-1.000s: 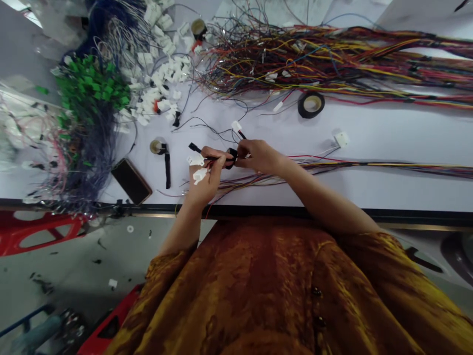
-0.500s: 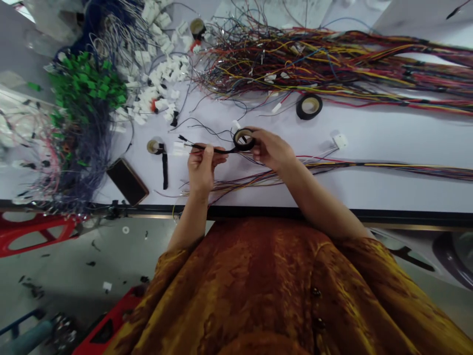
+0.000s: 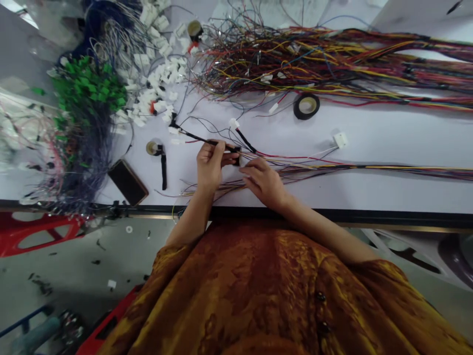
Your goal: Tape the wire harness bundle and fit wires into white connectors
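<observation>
My left hand pinches a wire bundle wrapped in black tape, which slants up to the left with small connectors at its tip. A black piece, apparently the tape roll seen edge-on, hangs against the bundle beside my left fingertips. My right hand is just right of it, fingers bent and apart, with nothing visible in them. Behind, a white connector ends a short black-taped branch. Loose wires run right from my left hand across the table.
Another black tape roll lies behind my right hand. A thick harness pile covers the back. White connectors, green connectors and a phone are at the left. A white connector lies at the right.
My right hand has let go of the tape roll and moved down toward me. The roll has turned edge-on. My left hand has shifted slightly right, and more of the taped bundle shows.
</observation>
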Motion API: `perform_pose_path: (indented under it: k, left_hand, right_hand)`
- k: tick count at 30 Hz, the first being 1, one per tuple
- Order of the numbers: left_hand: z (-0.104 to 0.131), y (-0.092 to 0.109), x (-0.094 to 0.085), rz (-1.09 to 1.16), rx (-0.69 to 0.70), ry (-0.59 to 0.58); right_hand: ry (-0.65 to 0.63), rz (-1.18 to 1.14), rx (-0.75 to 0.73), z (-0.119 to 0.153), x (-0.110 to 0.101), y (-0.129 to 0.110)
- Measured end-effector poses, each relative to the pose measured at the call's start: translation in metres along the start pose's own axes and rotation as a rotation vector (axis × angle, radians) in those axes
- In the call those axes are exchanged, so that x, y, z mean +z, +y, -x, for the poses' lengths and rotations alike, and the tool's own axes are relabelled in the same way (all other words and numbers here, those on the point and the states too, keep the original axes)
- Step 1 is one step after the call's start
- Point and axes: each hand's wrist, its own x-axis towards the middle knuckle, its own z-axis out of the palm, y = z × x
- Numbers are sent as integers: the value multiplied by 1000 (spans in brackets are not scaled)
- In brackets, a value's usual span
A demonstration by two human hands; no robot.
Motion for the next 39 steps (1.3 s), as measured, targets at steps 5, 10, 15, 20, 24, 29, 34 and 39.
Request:
perform_pose_path:
  k: [5,10,15,20,24,29,34,39]
  left_hand:
    - [22,13,-5,-257,313,-234]
    - [20,-4,-1,-210,339,-47]
    - [2,-9,12,-13,56,88]
    - [9,8,13,2,84,-37]
    - [29,2,8,-264,371,-182]
    - [44,-34,9,-517,623,-306]
    - [44,-49,8,-532,601,-231]
    - [33,-44,14,-189,299,-65]
  right_hand:
    - [89,-334,323,-56,-16,2]
    - [88,-505,412,-65,-19,8]
    - [3,-18,102,4,-10,5]
    - [40,131,-40,6,-26,-1]
    - [13,177,60,-39,-47,-7]
    - [-286,423,127,-91,-35,-9]
    - [-341,478,162,-108,-28,10]
    - [16,268,212,-79,-53,36]
